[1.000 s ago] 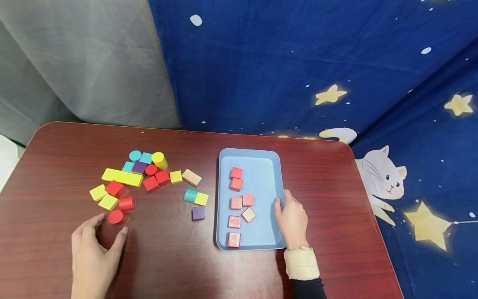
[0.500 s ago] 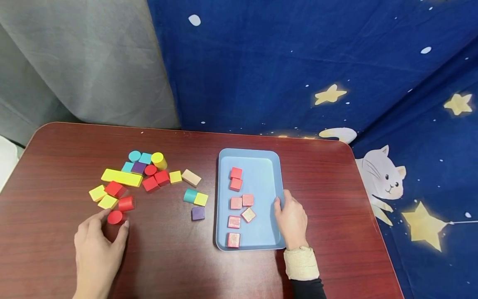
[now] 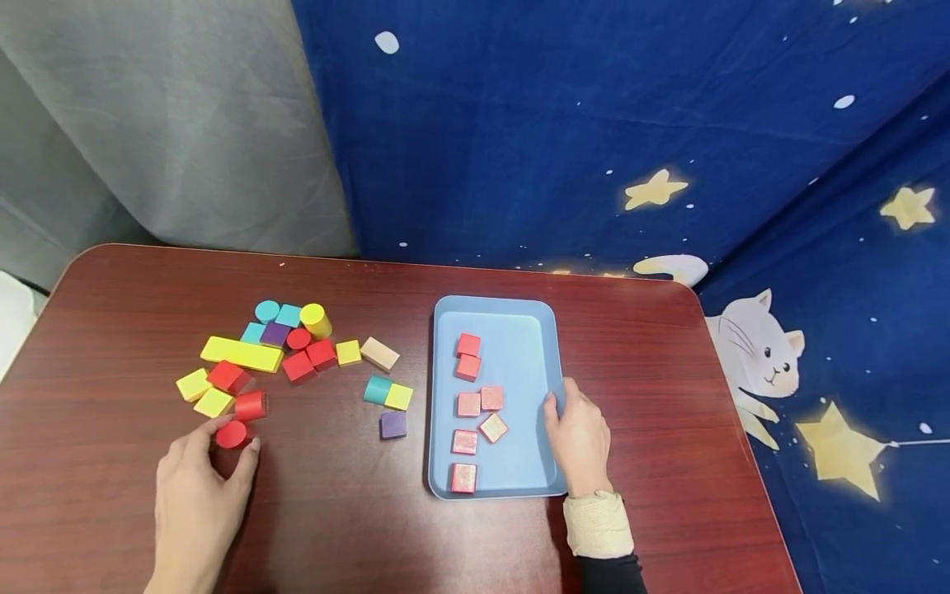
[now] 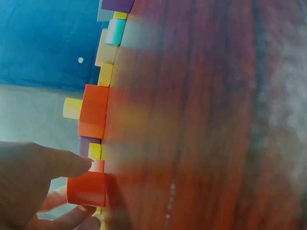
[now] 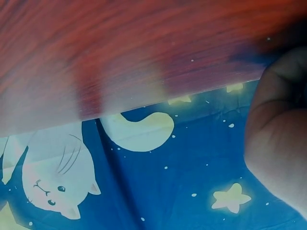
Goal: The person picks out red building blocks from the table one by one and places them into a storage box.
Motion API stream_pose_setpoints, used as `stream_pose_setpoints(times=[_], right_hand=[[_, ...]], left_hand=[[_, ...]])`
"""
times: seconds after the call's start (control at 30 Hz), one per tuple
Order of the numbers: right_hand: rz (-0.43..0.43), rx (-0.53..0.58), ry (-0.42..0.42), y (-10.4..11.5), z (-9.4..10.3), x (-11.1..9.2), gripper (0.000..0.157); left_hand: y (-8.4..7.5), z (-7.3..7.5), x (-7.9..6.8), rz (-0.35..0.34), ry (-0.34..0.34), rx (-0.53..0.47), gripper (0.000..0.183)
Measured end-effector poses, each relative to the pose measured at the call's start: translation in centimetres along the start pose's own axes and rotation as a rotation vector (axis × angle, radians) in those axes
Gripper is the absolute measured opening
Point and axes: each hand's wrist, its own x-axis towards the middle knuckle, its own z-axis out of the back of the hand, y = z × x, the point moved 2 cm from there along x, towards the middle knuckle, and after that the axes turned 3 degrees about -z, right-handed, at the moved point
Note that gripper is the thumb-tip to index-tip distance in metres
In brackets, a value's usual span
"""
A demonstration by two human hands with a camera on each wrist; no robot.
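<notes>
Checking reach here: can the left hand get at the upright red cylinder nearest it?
Probably yes: the left hand has its thumb and fingers on either side of the red cylinder, nothing between.

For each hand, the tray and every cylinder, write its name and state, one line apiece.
Near red cylinder, upright
Left hand, curved around near red cylinder, firm grip unclear
Middle red cylinder, on its side
Far red cylinder, upright
Tray, holding seven blocks
Right hand, gripping tray's right edge
Yellow cylinder, upright
Blue cylinder, upright
Teal cylinder, on its side
</notes>
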Motion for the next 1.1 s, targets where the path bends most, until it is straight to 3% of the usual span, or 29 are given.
stream_pose_setpoints(times=[0.33,0.47,0.6,0.87,1.1], right_hand=[[0.004,-0.001,-0.001,0.0,0.0,0.0,0.025],[0.003,0.001,-0.008,0.0,0.0,-0.1,0.024],[0.002,0.002,-0.006,0.0,0.0,-0.1,0.025],[-0.002,-0.001,0.005,0.1,0.1,-0.1,0.027],[0.000,-0.003,-0.001,0.2,0.3,-0.1,0.026]], left_hand=[[-0.6,-0.2,-0.3,-0.181,-0.103,0.010,0.036],[-0.8,-0.2,-0.4,-0.217,-0.132,0.013,0.035],[-1.1,-0.1,-0.6,-0.222,-0.138,0.028,0.038],[-1.8,-0.2,-1.1,-0.121,-0.084,0.006,0.042],[-2.7,-0.3,-1.4,-0.202,-0.129,-0.072,0.042]])
